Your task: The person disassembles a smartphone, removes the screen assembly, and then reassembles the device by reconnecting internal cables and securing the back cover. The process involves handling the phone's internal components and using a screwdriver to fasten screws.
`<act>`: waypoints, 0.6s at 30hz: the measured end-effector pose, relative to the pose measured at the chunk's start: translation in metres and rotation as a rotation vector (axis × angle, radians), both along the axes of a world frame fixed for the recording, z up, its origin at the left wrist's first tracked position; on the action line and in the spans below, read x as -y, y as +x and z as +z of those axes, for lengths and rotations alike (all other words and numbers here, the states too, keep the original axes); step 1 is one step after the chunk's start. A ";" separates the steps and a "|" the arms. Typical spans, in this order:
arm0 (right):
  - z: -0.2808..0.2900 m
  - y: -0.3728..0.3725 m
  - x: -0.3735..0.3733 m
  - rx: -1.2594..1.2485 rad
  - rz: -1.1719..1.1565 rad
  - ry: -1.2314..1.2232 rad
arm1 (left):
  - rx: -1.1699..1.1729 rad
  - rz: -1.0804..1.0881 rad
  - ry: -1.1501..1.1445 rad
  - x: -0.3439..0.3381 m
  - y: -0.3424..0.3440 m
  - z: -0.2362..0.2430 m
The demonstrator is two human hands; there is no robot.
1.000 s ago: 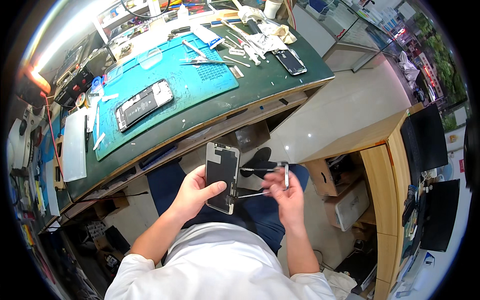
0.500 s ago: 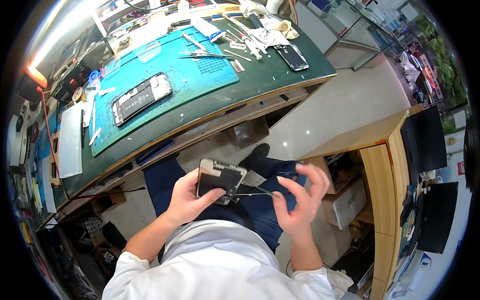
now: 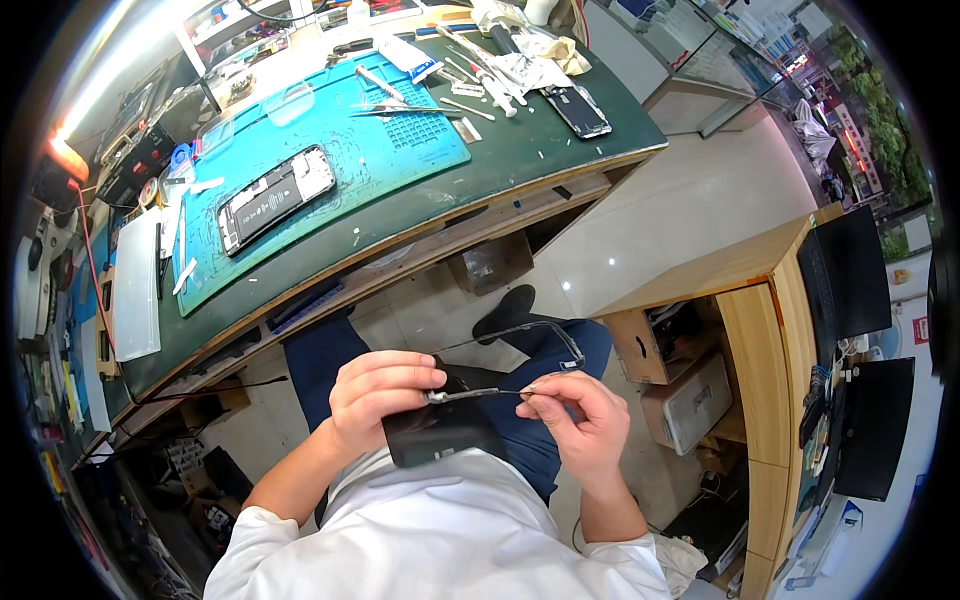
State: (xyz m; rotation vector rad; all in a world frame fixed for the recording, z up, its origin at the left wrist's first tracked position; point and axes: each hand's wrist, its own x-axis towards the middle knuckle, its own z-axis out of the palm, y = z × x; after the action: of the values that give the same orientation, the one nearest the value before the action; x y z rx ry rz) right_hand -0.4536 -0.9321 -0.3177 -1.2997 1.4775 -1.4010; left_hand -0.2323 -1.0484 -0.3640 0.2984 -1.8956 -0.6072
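Observation:
My left hand (image 3: 380, 400) grips a dark phone screen panel (image 3: 440, 435) over my lap, its fingers over the top edge. My right hand (image 3: 580, 425) pinches a thin dark strip (image 3: 480, 393) at the panel's upper edge. The strip continues into a loose, bent frame (image 3: 535, 327) that loops above the panel, toward my knee. On the blue mat (image 3: 380, 150) ahead lies an opened phone (image 3: 275, 198) with its battery showing, near tweezers (image 3: 385, 110). Another phone (image 3: 578, 113) lies at the bench's right.
A green-topped bench (image 3: 540, 160) crosses ahead, cluttered with tools, a white tube (image 3: 405, 55) and plastic sheets (image 3: 137, 280). A wooden cabinet (image 3: 750, 370) with dark monitors (image 3: 850, 275) stands at my right. Boxes (image 3: 490, 265) sit under the bench.
The panel in my left hand has tipped toward me and lower. My right hand's fingers have closed on the strip, whose loose frame now arches above the panel.

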 end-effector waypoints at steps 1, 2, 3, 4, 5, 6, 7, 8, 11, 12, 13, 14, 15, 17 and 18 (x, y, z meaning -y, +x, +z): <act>-0.001 0.000 0.000 -0.001 0.007 -0.023 | 0.010 0.002 -0.075 0.002 0.003 -0.002; -0.002 -0.001 0.000 -0.003 0.015 -0.044 | 0.016 0.020 -0.142 0.002 0.005 -0.006; -0.002 -0.002 0.000 -0.005 0.022 -0.065 | 0.027 0.029 -0.158 0.001 0.006 -0.007; -0.001 -0.002 -0.001 -0.031 0.005 -0.076 | 0.037 0.038 -0.175 0.001 0.007 -0.008; 0.001 -0.001 -0.003 -0.059 -0.012 -0.088 | 0.044 0.047 -0.192 0.000 0.007 -0.009; 0.003 -0.002 -0.004 -0.088 -0.029 -0.100 | 0.024 0.091 -0.192 -0.002 0.004 -0.010; 0.003 -0.002 -0.005 -0.152 -0.021 -0.124 | 0.030 0.117 -0.206 -0.003 0.004 -0.014; 0.003 -0.003 -0.007 -0.215 -0.011 -0.149 | 0.056 0.127 -0.229 -0.004 0.007 -0.019; -0.006 -0.001 -0.009 -0.270 -0.070 -0.264 | 0.078 0.098 -0.216 -0.006 0.008 -0.025; -0.011 0.000 -0.009 -0.266 -0.105 -0.309 | 0.076 0.075 -0.197 -0.007 0.007 -0.026; -0.013 0.000 -0.008 -0.267 -0.114 -0.337 | 0.062 0.053 -0.166 -0.008 0.005 -0.027; -0.016 0.001 -0.005 -0.263 -0.118 -0.367 | 0.054 0.037 -0.136 -0.009 0.005 -0.027; -0.017 0.001 -0.003 -0.259 -0.121 -0.397 | 0.045 0.020 -0.106 -0.011 0.005 -0.028; -0.015 -0.003 -0.004 -0.339 -0.037 -0.370 | 0.047 -0.003 -0.081 -0.014 0.004 -0.030; -0.013 -0.004 -0.005 -0.379 0.004 -0.356 | 0.056 -0.027 -0.075 -0.013 0.005 -0.033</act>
State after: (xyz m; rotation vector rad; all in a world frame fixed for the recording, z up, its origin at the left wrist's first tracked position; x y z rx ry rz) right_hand -0.4580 -0.9269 -0.3308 -1.8733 1.5025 -1.5228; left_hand -0.2271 -1.0350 -0.3968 0.2441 -1.9742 -0.5490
